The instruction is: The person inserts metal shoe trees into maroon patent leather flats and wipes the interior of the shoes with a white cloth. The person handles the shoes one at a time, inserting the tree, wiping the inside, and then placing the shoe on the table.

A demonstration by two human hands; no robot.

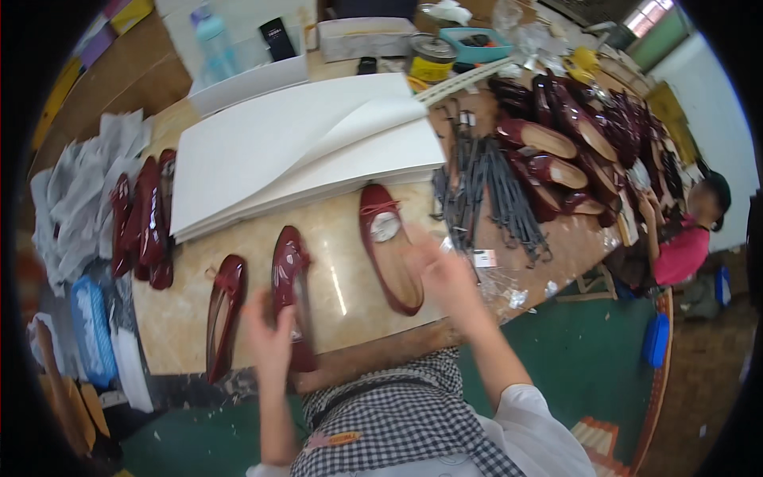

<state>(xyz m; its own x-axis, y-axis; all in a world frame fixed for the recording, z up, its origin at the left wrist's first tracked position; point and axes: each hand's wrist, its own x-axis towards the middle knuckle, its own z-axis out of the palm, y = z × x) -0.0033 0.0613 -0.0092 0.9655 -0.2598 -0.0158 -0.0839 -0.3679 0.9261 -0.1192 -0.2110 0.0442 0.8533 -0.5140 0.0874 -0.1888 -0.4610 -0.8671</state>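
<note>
Three dark red patent flat shoes with small bows lie near the table's front edge. My left hand [270, 338] is between the left shoe [229, 298] and the middle shoe [286, 262]. Its thumb and fingers are apart, and the thumb overlaps the middle shoe's side; whether it touches cannot be made out. The right shoe [373, 215] lies sole down, toe away from me, with white crumpled stuffing in its toe. Beside that shoe's heel half is my right hand [449, 278], its fingers smeared by motion. No held thing shows in it.
A stack of large white sheets [294, 151] covers the table's middle. Dark straps [489, 191] lie at right, before a heap of red shoes [564, 151]. More red shoes [147, 215] and crumpled grey paper [87, 191] are at left. Another person [683, 246] sits far right.
</note>
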